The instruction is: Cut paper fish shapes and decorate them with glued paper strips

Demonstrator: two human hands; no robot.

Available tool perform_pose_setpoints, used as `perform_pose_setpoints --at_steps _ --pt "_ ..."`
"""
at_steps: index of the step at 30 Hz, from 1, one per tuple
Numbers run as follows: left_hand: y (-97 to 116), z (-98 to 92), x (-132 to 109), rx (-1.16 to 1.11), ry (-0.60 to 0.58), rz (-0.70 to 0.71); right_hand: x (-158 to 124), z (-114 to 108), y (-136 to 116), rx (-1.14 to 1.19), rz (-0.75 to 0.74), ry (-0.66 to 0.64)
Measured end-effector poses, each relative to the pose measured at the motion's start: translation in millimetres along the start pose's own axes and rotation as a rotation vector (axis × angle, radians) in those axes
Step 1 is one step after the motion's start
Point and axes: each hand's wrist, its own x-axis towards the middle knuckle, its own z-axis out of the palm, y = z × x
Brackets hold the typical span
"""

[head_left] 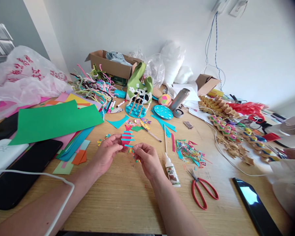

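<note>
My left hand (107, 154) pinches the lower edge of a small red paper fish with blue stripes (127, 137), held just above the wooden table (127, 196). My right hand (147, 159) is closed in a pinch right beside it, holding a tiny multicoloured paper bit (131, 152) against the fish's underside. A glue bottle (171, 170) lies just right of my right hand. Red-handled scissors (201, 190) lie further right.
Green and coloured paper sheets (54, 121) are stacked at left beside black tablets (17, 177) and a white cable (64, 196). Paper scraps (189, 152), blue paper discs (162, 112), pipe cleaners (95, 83), cardboard boxes (113, 65), a metal flask (179, 98) and a phone (253, 203) surround the hands.
</note>
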Motion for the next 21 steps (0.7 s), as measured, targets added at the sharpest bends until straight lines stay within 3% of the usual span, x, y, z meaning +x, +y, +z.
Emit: perform_pose_setpoints --at_steps 10,21 --pt "0.2 3.2 -2.7 -0.026 -0.077 -0.038 1.6 1.1 1.3 0.014 0.004 0.037" --pt "-1.2 4.1 -2.7 -0.011 -0.064 -0.049 -0.1 3.3 1.2 0.010 0.019 0.028"
